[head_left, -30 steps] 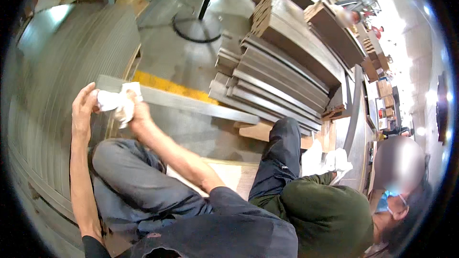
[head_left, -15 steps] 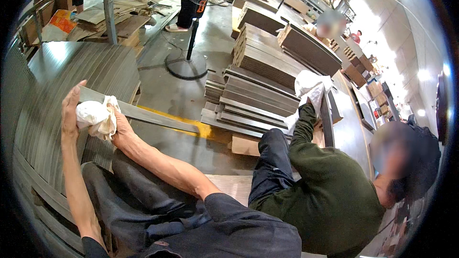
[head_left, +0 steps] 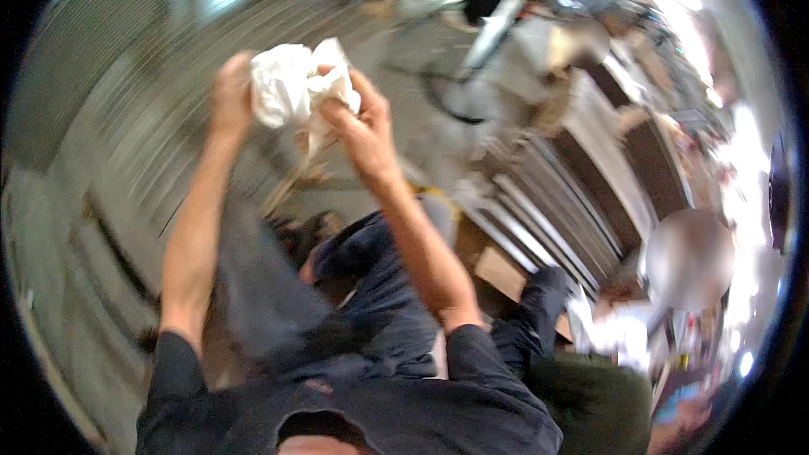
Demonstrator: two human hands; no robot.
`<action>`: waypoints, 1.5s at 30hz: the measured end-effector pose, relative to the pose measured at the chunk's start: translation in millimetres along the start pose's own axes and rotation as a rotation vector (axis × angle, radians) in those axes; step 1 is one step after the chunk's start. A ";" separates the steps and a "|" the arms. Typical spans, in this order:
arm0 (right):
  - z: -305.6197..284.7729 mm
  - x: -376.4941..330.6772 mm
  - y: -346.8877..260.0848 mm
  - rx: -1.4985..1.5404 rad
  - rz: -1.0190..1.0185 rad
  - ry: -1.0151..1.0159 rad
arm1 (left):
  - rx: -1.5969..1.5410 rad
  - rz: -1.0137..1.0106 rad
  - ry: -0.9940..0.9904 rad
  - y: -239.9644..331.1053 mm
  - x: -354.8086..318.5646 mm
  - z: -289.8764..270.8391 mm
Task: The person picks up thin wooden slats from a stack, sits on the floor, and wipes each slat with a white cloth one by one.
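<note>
A crumpled white cloth point(head_left: 291, 88) is bunched between my two hands, above the stack of grey strips point(head_left: 168, 135) on the left. My right hand point(head_left: 364, 126) pinches the cloth's right side, thumb and fingers closed on it. On the other side, my left hand point(head_left: 232, 97) is wrapped against the cloth; motion smears its fingers. A loose tail of the cloth hangs below, between the hands. The long grey strip seen earlier between my hands cannot be made out now.
Long dark strips point(head_left: 548, 202) lie stacked on the right, near a cardboard box point(head_left: 500, 272). A standing fan's round base point(head_left: 455, 101) is beyond them. Close on my right sits a co-worker in a dark green sleeve point(head_left: 590, 404), beside white cloth point(head_left: 611, 329).
The view has swung left and blurs. My hands have come away from the long strip and now hold only the cloth. The co-worker has shifted toward the lower right of the picture.
</note>
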State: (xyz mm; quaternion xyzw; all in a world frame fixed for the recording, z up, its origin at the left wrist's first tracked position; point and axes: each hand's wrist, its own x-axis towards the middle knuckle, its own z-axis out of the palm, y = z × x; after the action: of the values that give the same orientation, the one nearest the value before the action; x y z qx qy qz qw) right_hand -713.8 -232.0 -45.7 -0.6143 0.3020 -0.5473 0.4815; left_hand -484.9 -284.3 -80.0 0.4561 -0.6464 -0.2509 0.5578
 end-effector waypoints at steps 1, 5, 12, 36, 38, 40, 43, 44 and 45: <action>19.3 4.3 9.8 -0.317 -0.210 -0.043 | 0.237 0.222 0.085 -16.4 1.8 3.2; 63.8 -2.9 47.1 -0.889 -0.419 -0.005 | 0.337 0.027 0.131 30.0 -9.6 17.0; 32.2 -3.0 100.7 -0.687 -0.371 0.038 | 0.207 -0.206 0.260 46.9 -27.6 -6.0; -99.1 -5.1 103.6 -1.126 -0.380 -0.235 | -1.099 -0.197 0.855 75.2 -56.2 -102.0; -160.5 -12.1 118.0 -1.229 -0.351 -0.199 | -1.036 -0.165 0.795 71.5 -53.3 -113.1; -169.1 -13.7 120.5 -1.232 -0.335 -0.161 | -1.006 -0.108 0.758 68.6 -51.6 -121.9; -168.0 -8.7 127.7 -1.196 -0.392 -0.114 | -0.995 -0.033 0.749 57.2 -42.4 -122.0; -164.7 -8.2 129.2 -1.189 -0.427 -0.087 | -0.928 -0.067 0.805 53.4 -43.6 -119.0; -151.6 -10.8 125.2 -1.181 -0.508 -0.017 | -0.852 -0.088 0.875 50.1 -45.4 -115.2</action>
State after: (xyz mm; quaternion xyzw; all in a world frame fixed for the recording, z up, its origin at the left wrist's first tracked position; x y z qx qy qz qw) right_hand -842.7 -306.3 -174.8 -0.8327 0.3938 -0.3810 -0.0804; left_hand -392.8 -200.6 -31.7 0.2799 -0.1806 -0.2994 0.8941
